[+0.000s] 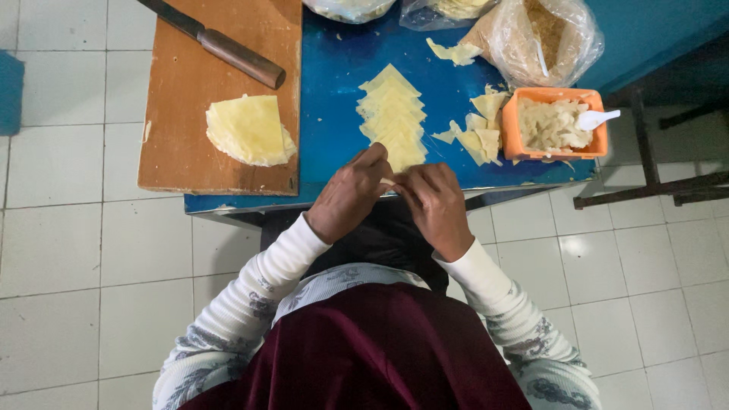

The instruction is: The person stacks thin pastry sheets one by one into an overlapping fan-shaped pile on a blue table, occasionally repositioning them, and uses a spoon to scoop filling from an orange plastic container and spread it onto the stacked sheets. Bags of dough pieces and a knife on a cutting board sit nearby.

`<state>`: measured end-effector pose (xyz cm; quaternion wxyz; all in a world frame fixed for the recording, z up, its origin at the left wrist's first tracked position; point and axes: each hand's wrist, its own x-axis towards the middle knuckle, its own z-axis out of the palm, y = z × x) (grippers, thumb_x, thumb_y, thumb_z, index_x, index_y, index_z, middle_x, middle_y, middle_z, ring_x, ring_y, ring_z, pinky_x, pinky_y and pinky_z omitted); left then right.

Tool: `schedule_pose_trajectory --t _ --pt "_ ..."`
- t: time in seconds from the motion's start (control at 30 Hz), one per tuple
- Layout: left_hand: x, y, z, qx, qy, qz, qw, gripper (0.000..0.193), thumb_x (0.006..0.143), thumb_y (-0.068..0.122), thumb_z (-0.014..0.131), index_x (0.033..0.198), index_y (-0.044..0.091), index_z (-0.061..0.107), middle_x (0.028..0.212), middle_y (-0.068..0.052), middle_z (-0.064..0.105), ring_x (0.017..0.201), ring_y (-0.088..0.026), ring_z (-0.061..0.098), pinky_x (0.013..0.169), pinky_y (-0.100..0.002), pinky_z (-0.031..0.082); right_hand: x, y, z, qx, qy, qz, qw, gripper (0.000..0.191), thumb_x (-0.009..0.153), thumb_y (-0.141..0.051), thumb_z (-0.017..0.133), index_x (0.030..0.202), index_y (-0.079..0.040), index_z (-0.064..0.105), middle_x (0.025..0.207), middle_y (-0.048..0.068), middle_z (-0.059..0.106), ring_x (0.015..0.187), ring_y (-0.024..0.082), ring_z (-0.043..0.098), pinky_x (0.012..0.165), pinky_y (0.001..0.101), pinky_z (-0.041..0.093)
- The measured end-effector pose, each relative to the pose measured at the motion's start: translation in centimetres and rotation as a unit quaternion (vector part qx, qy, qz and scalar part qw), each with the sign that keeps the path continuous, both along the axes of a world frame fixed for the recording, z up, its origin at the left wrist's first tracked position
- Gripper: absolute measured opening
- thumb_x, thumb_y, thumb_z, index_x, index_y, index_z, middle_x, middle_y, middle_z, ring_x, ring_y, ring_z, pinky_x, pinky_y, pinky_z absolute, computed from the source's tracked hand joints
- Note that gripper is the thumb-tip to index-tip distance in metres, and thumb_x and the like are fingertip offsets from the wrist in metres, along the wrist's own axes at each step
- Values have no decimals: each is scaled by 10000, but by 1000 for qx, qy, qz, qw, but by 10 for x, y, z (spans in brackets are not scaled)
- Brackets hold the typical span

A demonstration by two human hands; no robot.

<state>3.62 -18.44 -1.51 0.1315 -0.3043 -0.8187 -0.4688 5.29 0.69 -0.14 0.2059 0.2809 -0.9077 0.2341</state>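
Left hand (351, 191) and right hand (434, 201) pinch 1 small pale wrapper piece (389, 181) between fingertips at blue table (334, 68) edge, beside stacked wrappers (393, 115)

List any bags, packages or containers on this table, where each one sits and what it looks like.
Clear plastic bag: far right of the blue table, bulging, tan crumbs inside.
Orange tub: right edge, rectangular, pale filling and a white spoon.
Two more clear bags: far edge, cut off by the frame.
No labels, signs or screens.
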Motion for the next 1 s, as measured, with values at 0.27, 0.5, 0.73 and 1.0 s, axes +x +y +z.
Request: schedule_pose_trajectory --t 0.27,0.5,0.73,1.0 --pt "-5 2 -7 -9 4 -5 1000 113 894 -29 631 930 -34 524 1009 -163 489 1013 -359 584 829 -435 504 -1 2 0 -28 2 26 999 187 857 -101 805 1005 -38 710 992 92 689 925 294 607 783 402 495" --pt "-8 -2 -8 18 -46 -25 998 75 949 10 643 964 -21 577 1023 -155 520 960 -348 601 782 -430 495 -12 5 -2 -39 -72 2 997 142 882 -77 789 1018 -61 751 942 77 676 889 307 580 786 398 469" --pt "-14 0 -4 -4 60 -16 998 174 908 85 674 878 -12 534 964 -163 472 936 -366 588 761 -433 499 -10 2 1 -92 -118 -26 988 153 880 -95 794 1020 -81 733 947 60 683 880 268 607 774 376 483" --pt "-5 -1 -2 -13 44 2 999 153 919 59 674 948 -15 543 1009 -168 503 980 -346 581 788 -445 488 -9 2 -9 -18 -3 -20 1000 157 890 -113 825 981 -54 712 950 89 630 894 304 554 779 416 457"
